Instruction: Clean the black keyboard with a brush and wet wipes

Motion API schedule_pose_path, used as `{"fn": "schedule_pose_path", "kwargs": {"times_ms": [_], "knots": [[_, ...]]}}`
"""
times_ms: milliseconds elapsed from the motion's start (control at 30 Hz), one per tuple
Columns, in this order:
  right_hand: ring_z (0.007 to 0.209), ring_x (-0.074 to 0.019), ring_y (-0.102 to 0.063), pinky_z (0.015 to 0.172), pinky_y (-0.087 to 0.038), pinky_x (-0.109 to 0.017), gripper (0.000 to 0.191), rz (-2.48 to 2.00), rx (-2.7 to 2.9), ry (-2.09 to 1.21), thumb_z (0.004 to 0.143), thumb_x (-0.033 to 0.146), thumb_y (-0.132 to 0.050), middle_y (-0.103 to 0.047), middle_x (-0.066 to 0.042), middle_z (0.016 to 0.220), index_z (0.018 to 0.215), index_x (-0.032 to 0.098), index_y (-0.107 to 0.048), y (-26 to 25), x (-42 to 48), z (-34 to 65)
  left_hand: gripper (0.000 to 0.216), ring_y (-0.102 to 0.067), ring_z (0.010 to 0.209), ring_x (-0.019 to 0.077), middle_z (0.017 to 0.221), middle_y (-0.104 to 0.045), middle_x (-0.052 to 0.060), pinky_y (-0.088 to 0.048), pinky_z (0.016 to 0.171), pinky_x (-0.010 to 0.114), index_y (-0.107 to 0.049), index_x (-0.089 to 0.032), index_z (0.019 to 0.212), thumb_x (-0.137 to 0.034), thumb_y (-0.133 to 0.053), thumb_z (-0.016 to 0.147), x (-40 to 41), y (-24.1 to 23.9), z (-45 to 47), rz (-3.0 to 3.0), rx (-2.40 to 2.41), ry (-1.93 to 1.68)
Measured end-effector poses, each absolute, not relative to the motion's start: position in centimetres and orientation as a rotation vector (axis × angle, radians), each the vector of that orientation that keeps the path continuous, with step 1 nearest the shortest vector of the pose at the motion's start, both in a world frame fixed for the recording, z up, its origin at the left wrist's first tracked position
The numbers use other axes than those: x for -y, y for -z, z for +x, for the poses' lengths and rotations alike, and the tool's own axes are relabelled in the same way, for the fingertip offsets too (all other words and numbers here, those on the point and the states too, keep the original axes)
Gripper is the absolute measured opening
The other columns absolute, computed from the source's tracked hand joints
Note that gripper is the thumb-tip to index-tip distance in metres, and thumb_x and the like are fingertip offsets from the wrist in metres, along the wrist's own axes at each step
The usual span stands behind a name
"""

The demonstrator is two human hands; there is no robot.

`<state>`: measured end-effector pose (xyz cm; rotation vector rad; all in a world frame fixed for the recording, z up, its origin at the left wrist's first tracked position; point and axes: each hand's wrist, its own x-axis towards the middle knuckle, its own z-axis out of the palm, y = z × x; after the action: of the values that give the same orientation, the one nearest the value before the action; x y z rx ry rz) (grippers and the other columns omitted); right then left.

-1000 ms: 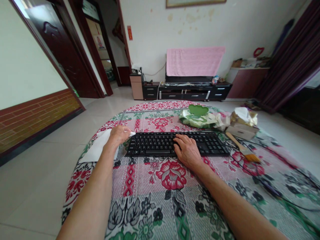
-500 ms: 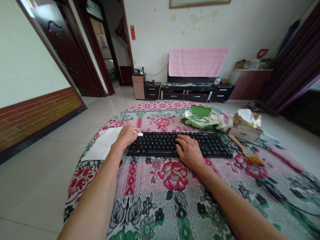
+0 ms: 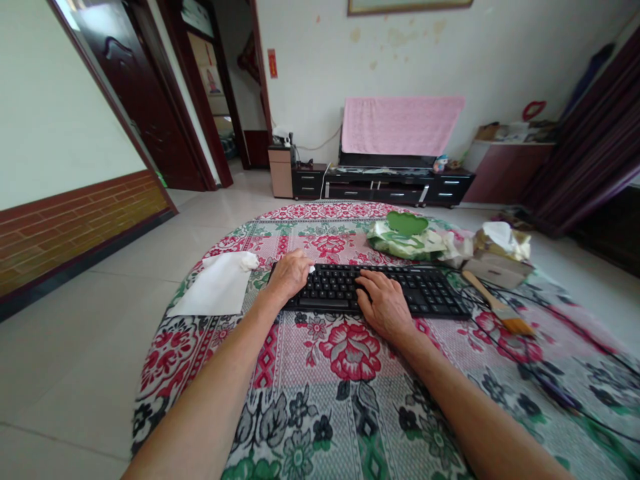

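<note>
A black keyboard (image 3: 330,291) lies crosswise on the cloth-covered table. Over its left end, my left hand (image 3: 290,275) is closed around a small white wad (image 3: 312,269), perhaps tissue or wipe; most of the wad is hidden under my fingers. My right hand (image 3: 384,303) lies palm down on the keyboard, right of the middle, fingers stretched over the keys and holding nothing. Left of the keyboard is a white sheet of paper (image 3: 214,290), with a crumpled white piece of tissue (image 3: 249,261) at its upper right corner.
Behind the keyboard sits a green-lidded wipes pack (image 3: 405,237). To the right are a tissue box (image 3: 500,263), a wooden-handled brush (image 3: 495,307) and dark cables (image 3: 555,393). The floral tablecloth (image 3: 350,350) covers the round table. A low TV cabinet (image 3: 395,190) stands beyond.
My left hand has moved right along the keyboard with the white wad, uncovering the crumpled tissue on the paper. My right hand stays in place on the keys. The view has shifted slightly.
</note>
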<state>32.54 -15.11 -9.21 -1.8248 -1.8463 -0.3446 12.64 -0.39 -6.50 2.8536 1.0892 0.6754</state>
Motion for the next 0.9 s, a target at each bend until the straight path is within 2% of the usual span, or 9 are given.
{"fn": "schedule_pose_path", "kwargs": {"times_ms": [233,400,600,767,900], "knots": [[0.118,-0.0256,-0.048,0.094,-0.036,-0.041,0.029,-1.818,1.845,0.322,0.091,0.027,-0.044,-0.059,-0.010,0.128,0.110,0.017,-0.063,9.2,15.1,32.6,0.028,-0.062,0.089,0.0200,0.090,-0.067,0.006,-0.047,0.088,0.031,-0.074,-0.020,0.088,-0.012,-0.048,0.080,-0.5,6.0,10.0,2.814,-1.339,-0.580],[0.118,-0.0258,-0.047,0.094,-0.036,-0.041,0.028,-1.824,1.833,0.321,0.091,0.027,-0.045,-0.058,-0.010,0.128,0.110,0.018,-0.063,9.1,15.2,32.4,0.027,-0.063,0.097,0.0215,0.104,-0.069,0.005,-0.047,0.090,0.031,-0.072,-0.022,0.097,-0.018,-0.050,0.082,-0.6,4.9,9.1,2.649,-1.623,-0.712],[0.118,-0.0251,-0.047,0.096,-0.034,-0.042,0.028,-1.841,1.819,0.303,0.092,0.027,-0.043,-0.058,-0.010,0.127,0.110,0.020,-0.063,9.1,15.3,32.3,0.033,-0.063,0.106,0.0196,0.113,-0.069,0.004,-0.044,0.097,0.029,-0.066,-0.020,0.113,-0.020,-0.054,0.083,1.6,5.6,12.9,2.581,-1.297,-0.771],[0.118,-0.0252,-0.048,0.098,-0.031,-0.045,0.029,-1.859,1.780,0.286,0.091,0.026,-0.045,-0.057,-0.010,0.129,0.115,0.020,-0.059,8.3,15.4,31.7,0.035,-0.066,0.098,0.0185,0.105,-0.072,0.003,-0.047,0.093,0.029,-0.064,-0.021,0.117,-0.020,-0.054,0.083,3.2,6.6,14.9,2.571,-1.093,-0.809],[0.115,-0.0240,-0.050,0.096,-0.035,-0.041,0.035,-1.751,1.795,0.231,0.090,0.027,-0.047,-0.056,-0.010,0.129,0.125,0.020,-0.052,7.2,14.7,30.7,0.042,-0.067,0.098,0.0174,0.110,-0.071,0.002,-0.048,0.093,0.027,-0.060,-0.022,0.123,-0.021,-0.055,0.082,4.2,6.2,15.8,2.498,-0.956,-0.904]]}}
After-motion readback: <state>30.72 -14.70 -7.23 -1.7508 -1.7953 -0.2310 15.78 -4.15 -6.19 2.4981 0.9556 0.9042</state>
